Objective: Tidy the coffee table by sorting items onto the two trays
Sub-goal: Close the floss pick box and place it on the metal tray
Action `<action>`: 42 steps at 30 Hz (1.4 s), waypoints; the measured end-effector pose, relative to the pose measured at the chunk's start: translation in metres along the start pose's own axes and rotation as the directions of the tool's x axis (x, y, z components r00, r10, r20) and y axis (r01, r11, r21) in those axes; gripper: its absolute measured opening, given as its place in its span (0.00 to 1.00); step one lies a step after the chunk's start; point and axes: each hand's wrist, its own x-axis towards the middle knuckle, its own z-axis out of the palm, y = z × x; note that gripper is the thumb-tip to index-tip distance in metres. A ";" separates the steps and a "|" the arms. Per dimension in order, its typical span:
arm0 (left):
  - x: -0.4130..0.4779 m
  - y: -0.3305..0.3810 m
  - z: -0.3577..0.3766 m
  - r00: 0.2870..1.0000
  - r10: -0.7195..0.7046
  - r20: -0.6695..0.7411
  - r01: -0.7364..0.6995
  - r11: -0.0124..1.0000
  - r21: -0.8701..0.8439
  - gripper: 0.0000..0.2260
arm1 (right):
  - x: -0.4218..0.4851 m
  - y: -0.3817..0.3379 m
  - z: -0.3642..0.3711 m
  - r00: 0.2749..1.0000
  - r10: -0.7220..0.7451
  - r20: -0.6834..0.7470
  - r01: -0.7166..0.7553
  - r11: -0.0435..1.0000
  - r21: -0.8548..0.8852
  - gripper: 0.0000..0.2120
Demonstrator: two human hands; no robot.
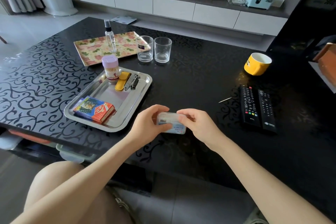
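While left hand [147,123], right hand [198,123] hold barcoded box [171,117], remote [249,105] reads "TCL".

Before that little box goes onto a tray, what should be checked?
1. Grip: left hand and right hand both hold the small plastic box: ok.
2. Box lid closed: cannot tell.
3. Room on steel tray: bare middle between card boxes and toothpick jar: ok.
4. Way to the steel tray free of things: ok.
5. Everything else sorted: yellow mug, remotes and loose toothpick lie off the trays: not ok.
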 end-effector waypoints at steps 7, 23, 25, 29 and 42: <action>-0.007 0.013 -0.003 0.994 0.100 0.050 -0.106 0.985 0.138 0.08 | -0.015 -0.002 0.007 0.974 -0.199 -0.107 0.183 0.973 -0.139 0.11; 0.001 0.022 -0.016 0.961 -0.197 -0.194 0.164 0.971 -0.174 0.10 | 0.002 -0.024 0.021 0.994 0.101 -0.037 -0.082 0.932 0.354 0.12; 0.005 0.020 -0.030 0.957 -0.230 -0.176 0.198 0.963 -0.182 0.11 | 0.009 -0.034 0.027 0.990 0.140 -0.030 -0.112 0.885 0.453 0.10; 0.017 0.009 -0.073 0.917 -0.197 -0.346 0.180 0.980 -0.082 0.13 | 0.038 -0.062 0.053 0.917 0.395 0.049 -0.315 0.645 0.697 0.11; 0.026 -0.009 -0.136 0.874 -0.475 -0.099 0.402 0.823 -0.401 0.16 | 0.078 -0.102 0.099 0.928 0.230 0.293 -0.362 0.739 0.568 0.08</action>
